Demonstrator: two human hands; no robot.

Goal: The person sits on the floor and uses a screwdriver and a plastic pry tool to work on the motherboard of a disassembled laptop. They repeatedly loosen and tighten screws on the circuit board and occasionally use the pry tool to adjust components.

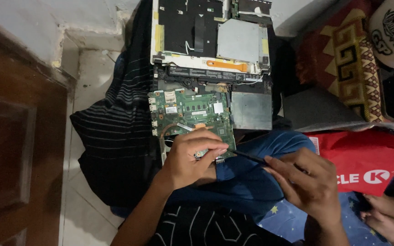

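Note:
A green laptop motherboard (192, 111) lies on my lap, below an opened laptop case (210, 38) with its black inner sheet and a silver drive bay. My left hand (190, 157) rests on the board's near edge, fingers curled over it and holding it. My right hand (308, 182) grips a thin black tool (247, 156), like a screwdriver, whose tip reaches under my left fingertips at the board's lower edge. What the tip touches is hidden.
A dark striped cloth (115, 127) lies under the laptop on pale floor tiles (92, 68). A brown wooden door (14, 150) stands left. At the right are a red plastic bag (365, 157), a patterned red cushion (343, 50), and another person's hand (388, 221).

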